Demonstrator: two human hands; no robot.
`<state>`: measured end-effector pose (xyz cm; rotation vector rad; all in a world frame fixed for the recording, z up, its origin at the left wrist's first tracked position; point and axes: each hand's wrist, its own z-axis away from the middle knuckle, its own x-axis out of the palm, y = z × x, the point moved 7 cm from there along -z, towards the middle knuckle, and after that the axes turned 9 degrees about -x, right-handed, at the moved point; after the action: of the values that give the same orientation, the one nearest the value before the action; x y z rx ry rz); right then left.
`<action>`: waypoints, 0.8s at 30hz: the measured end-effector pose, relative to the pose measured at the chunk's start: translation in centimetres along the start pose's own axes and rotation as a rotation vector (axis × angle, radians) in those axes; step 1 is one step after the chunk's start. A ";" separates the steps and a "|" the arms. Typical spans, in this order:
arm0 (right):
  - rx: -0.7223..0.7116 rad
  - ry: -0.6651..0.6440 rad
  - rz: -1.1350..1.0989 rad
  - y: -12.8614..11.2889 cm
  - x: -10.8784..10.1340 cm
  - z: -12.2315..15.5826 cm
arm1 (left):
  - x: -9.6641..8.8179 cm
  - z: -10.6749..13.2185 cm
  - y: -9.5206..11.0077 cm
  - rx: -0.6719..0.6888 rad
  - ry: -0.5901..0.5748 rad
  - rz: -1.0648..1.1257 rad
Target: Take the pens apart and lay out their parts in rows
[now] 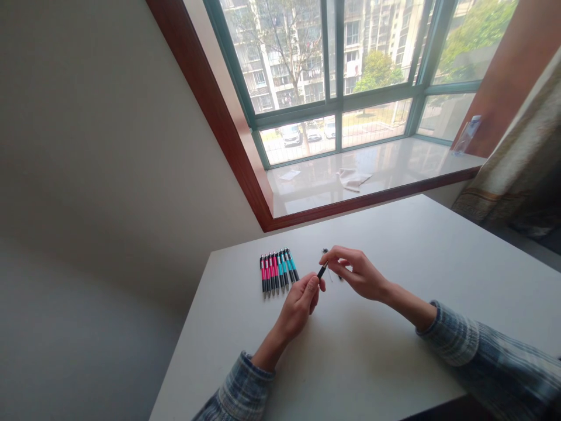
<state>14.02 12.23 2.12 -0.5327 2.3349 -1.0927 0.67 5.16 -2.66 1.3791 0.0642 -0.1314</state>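
Observation:
My left hand (304, 298) is closed round the lower end of a dark pen (322, 270), which sticks up out of its fingers. My right hand (357, 271) pinches the pen's upper end from the right, fingers curled. Both hands hover just above the white table (394, 327). To the left of my hands, a row of several pens (277, 272) lies side by side on the table, some with pink barrels and some with teal ones. A small dark part (325, 251) lies on the table just behind my right fingers; I cannot make out what it is.
Behind the table runs a glossy window ledge (394, 164) with a crumpled cloth (353, 178) and a slip of paper (289, 174) on it. A patterned curtain (517, 164) hangs at the right. A plain wall stands at the left.

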 end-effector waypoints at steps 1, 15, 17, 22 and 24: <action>0.019 0.004 -0.032 0.2 0.0 0.0 | 0.0 0.0 0.0 -0.001 0.004 -0.008; 0.126 0.068 -0.304 1.7 0.0 0.2 | -0.3 0.0 -0.6 -0.001 0.022 -0.061; 0.139 0.095 -0.259 1.9 -0.3 0.2 | -0.3 0.0 -0.7 0.001 0.023 -0.062; 0.129 0.052 -0.324 1.7 -0.1 0.0 | -0.3 0.1 -0.9 0.022 0.025 -0.038; 0.133 0.044 -0.348 1.7 0.1 0.0 | -0.2 0.1 -0.8 0.026 0.022 -0.029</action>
<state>13.77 13.18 0.77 -0.8950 2.2375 -1.4172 0.32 4.93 -3.39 1.4058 0.1018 -0.1418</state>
